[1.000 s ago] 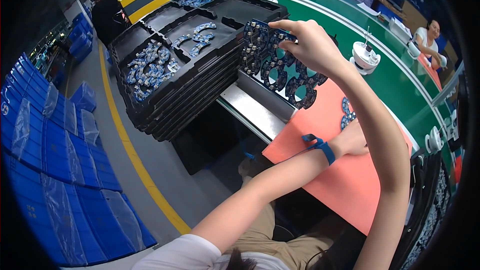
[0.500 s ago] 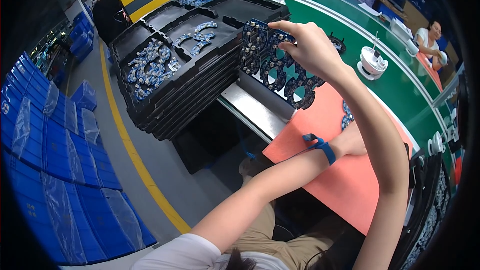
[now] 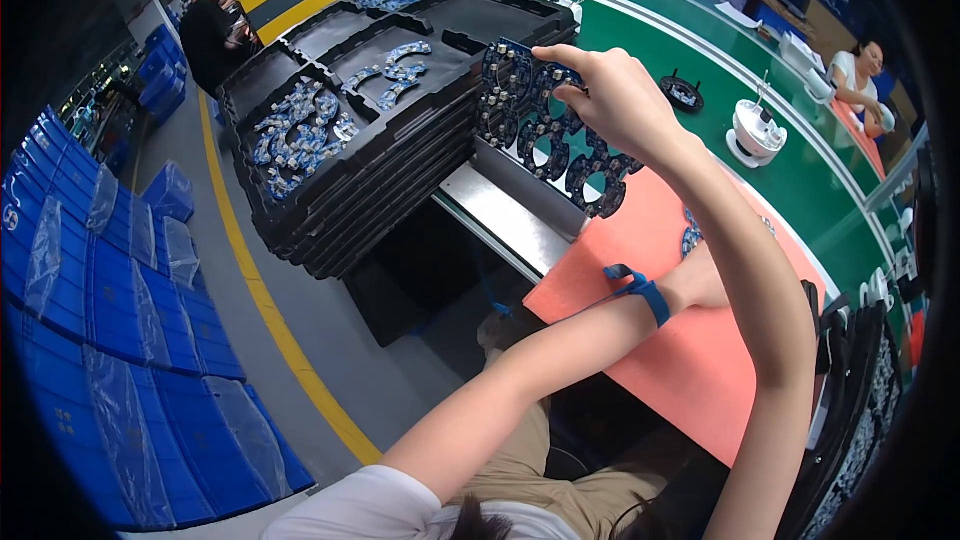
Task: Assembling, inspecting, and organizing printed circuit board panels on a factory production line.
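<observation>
My right hand (image 3: 625,100) grips a dark panel of joined circuit boards (image 3: 548,158) at its upper right edge, index finger and thumb showing on it. The panel is tilted up beside the black tray stack, above the orange mat (image 3: 610,270). My left hand (image 3: 706,278), with a blue strap (image 3: 648,302) on its wrist, rests low over the mat. My right forearm hides its fingers. Blue curved circuit boards (image 3: 690,236) lie just beyond the left hand, partly covered.
Stacked black trays (image 3: 345,180) hold loose curved boards (image 3: 300,135). On the green conveyor (image 3: 700,155) stand a white round device (image 3: 757,132) and a black round part (image 3: 682,93). Blue crates (image 3: 150,390) line the left side. Two people work farther off.
The white device and black part have moved right along the conveyor. The panel and my right hand have shifted slightly left. The person at the far left has turned their head.
</observation>
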`<state>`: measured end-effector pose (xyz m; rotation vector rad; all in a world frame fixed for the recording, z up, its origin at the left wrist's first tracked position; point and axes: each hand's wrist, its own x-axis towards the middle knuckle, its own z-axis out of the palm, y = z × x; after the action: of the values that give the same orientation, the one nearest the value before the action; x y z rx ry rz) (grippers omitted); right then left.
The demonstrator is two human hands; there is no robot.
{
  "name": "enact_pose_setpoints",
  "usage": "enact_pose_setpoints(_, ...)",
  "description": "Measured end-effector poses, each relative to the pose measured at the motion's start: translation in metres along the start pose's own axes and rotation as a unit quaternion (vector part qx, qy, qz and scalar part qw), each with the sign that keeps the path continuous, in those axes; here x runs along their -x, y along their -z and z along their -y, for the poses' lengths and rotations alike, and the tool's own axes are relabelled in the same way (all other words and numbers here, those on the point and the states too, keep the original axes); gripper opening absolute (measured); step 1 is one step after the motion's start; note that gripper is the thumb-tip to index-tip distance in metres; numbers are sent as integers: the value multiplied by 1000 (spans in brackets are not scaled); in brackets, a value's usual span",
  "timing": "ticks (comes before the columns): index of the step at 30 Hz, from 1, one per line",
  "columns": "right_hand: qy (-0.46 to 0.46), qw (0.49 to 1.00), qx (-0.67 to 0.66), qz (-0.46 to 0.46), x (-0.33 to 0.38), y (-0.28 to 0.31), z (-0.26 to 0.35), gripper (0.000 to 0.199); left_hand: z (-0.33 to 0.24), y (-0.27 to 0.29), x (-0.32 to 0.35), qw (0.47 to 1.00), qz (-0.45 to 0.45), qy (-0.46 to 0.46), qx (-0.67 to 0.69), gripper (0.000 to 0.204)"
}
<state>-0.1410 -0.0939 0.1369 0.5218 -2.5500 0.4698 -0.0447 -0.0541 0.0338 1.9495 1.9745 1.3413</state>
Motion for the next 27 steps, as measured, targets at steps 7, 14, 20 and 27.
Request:
enact_pose_setpoints(7, 12, 1000, -5, -25, 1, -4, -11, 37, 11, -15, 6, 999, -44, -8, 1, 23)
enact_pose_setpoints(14, 17, 999, -2, -38, 3, -5, -16, 30, 13, -18, 7, 998, -28, 16, 53, 27)
enact_pose_setpoints(20, 19, 995, 76, -56, 3, -11, -17, 26, 47, -59, 3, 975, -168, -102, -103, 29)
enact_pose_setpoints(27, 28, 984, 166, -58, 7, -17, -24, 23, 44, -45, 0, 995, 46, -14, -87, 32)
